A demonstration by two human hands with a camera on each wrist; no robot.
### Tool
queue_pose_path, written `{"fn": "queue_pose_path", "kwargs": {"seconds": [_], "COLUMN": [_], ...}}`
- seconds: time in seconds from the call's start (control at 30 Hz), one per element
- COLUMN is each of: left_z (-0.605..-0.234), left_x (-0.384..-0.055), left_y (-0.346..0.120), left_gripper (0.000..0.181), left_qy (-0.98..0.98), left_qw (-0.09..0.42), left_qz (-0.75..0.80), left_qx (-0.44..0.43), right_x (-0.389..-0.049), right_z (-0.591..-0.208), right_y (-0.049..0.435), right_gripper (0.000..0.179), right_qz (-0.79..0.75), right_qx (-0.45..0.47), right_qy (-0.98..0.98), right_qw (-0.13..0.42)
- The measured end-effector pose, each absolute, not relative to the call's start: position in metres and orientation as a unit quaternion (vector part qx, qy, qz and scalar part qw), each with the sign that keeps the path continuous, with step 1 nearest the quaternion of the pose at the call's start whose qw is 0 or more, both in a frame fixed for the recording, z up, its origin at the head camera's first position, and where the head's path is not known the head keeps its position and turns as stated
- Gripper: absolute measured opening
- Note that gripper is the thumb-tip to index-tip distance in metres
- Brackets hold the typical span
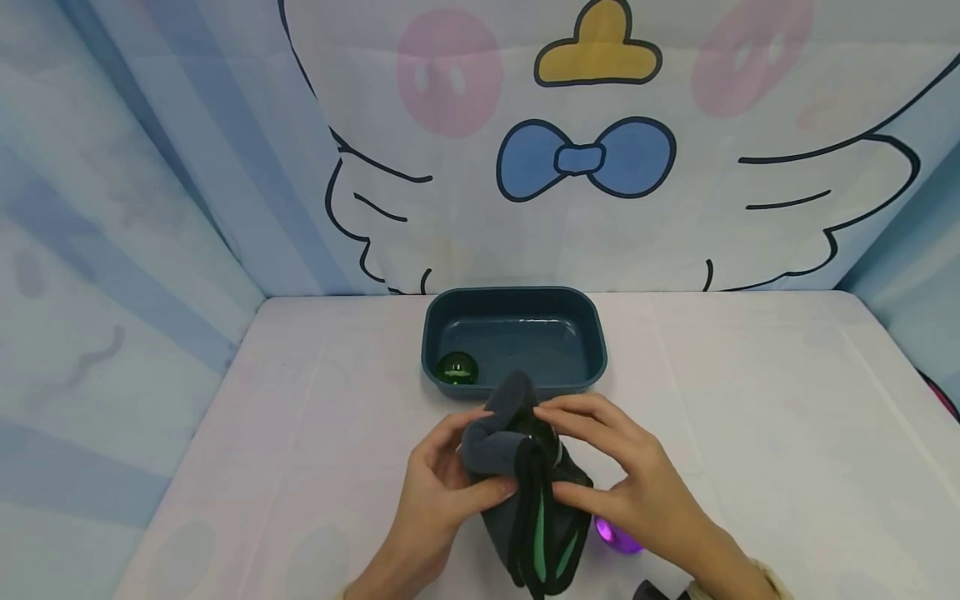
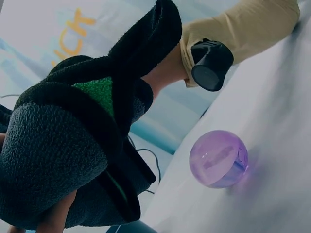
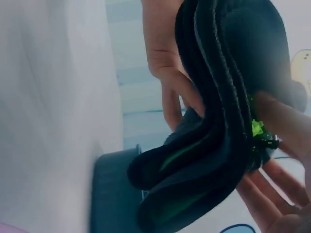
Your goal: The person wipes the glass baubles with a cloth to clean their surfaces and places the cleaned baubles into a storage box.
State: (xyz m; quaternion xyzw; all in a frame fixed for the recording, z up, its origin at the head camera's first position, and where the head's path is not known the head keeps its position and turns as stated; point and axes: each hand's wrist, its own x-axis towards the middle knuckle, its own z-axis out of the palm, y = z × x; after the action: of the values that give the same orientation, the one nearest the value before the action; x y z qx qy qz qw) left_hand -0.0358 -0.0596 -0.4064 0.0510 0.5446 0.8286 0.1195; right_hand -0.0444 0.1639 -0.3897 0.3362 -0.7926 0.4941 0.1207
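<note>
Just in front of the basin, a dark grey cloth with black edging and a green lining is held folded and bunched above the table. My left hand grips its left side, thumb on the near fold. A dark green see-through ball is partly wrapped in the cloth. My right hand holds this ball between fingers and thumb. The right wrist view shows bright green glints on the ball beside the fingers. Most of the ball is hidden by cloth.
A dark teal basin stands at the table's back edge, with another green ball in its near left corner. A clear purple ball lies on the table by my right forearm. A patterned curtain hangs behind.
</note>
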Motion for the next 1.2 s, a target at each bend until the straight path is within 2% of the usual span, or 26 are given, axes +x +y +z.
{"fn": "queue_pose_path", "kwargs": {"seconds": [0.2,0.4,0.47,0.57,0.73,0.87,1.0,1.2], "left_z": [-0.4061,-0.4054,-0.4055,-0.4062,-0.4058,-0.4060,-0.4067,-0.4070], "left_x": [-0.0365,-0.0363,-0.0362,-0.0364,-0.0361,-0.0359,-0.0370,-0.0375], "left_y": [-0.0606,-0.0636,-0.0638,-0.0632,-0.0621,-0.0622,-0.0634,-0.0638], "left_gripper": [0.065,0.067,0.066,0.066,0.065,0.065,0.065,0.063], "left_qy": [0.544,0.542,0.542,0.544,0.545,0.548,0.549,0.549], "left_qw": [0.118,0.119,0.117,0.109,0.098,0.097,0.095,0.092], "left_qz": [0.828,0.826,0.826,0.826,0.828,0.827,0.825,0.825], "left_qx": [0.064,0.096,0.102,0.099,0.086,0.082,0.089,0.099], "right_x": [-0.0459,-0.0467,-0.0465,-0.0463,-0.0464,-0.0471,-0.0470,-0.0479], "right_z": [-0.3905,-0.3899,-0.3896,-0.3901,-0.3926,-0.3943,-0.3943,-0.3942], "right_y": [0.1637,0.1647,0.1647,0.1635,0.1616,0.1602,0.1605,0.1621], "right_gripper": [0.059,0.055,0.054,0.054,0.064,0.061,0.060,0.055], "right_qz": [0.497,0.571,0.569,0.555,0.529,0.507,0.504,0.523], "right_qx": [0.354,0.304,0.289,0.285,0.331,0.358,0.345,0.316], "right_qy": [-0.782,-0.761,-0.769,-0.780,-0.773,-0.770,-0.780,-0.788], "right_qw": [0.131,0.043,0.029,0.043,0.118,0.152,0.134,0.069]}}
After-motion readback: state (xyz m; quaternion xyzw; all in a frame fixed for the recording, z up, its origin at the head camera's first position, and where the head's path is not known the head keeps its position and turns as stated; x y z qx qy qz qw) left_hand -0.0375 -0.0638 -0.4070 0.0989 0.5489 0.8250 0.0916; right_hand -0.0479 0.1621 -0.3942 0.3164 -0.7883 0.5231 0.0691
